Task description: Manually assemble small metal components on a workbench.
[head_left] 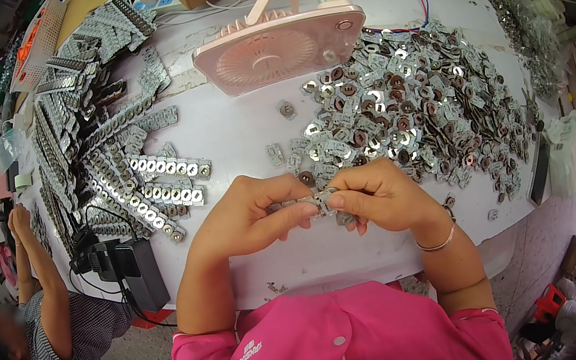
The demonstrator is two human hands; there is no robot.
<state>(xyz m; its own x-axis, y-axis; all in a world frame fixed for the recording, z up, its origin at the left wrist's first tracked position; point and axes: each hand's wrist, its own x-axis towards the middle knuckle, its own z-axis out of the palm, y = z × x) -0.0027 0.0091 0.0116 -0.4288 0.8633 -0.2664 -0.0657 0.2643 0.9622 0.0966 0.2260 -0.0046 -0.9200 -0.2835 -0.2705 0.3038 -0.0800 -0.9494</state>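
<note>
A: What is held over the desk (pixel 251 130), and why so close to the body?

B: A small metal strip of clips (pixel 312 202) is pinched between the left hand (pixel 249 215) and the right hand (pixel 386 196). It is kept just above the near edge of the desk, in front of the pink shirt (pixel 340 338), probably so that fine finger work can be seen and steadied with both forearms drawn in.

A: How is the grip closed?

B: Thumb and fingertips of each hand are pressed together on the strip, one hand at each end, so the piece is clamped from both sides. What exactly is done to it between the fingertips cannot be told; it is too small and partly covered.

A: And the loose parts?

B: A wide heap of loose metal pieces (pixel 410 104) is spread to the right, near the right hand, seemingly placed there for easy picking. Finished-looking rows of strips (pixel 165 166) are laid side by side to the left, with more stacked strips (pixel 99 37) farther back, apparently sorted apart from the loose heap.

A: Anything else on the desk?

B: A pink fan (pixel 280 45) is stood at the far side, tilted toward the seat. A black power adapter (pixel 140 271) is hung at the left edge, and another person's arm (pixel 39 266) is seen below it.
</note>
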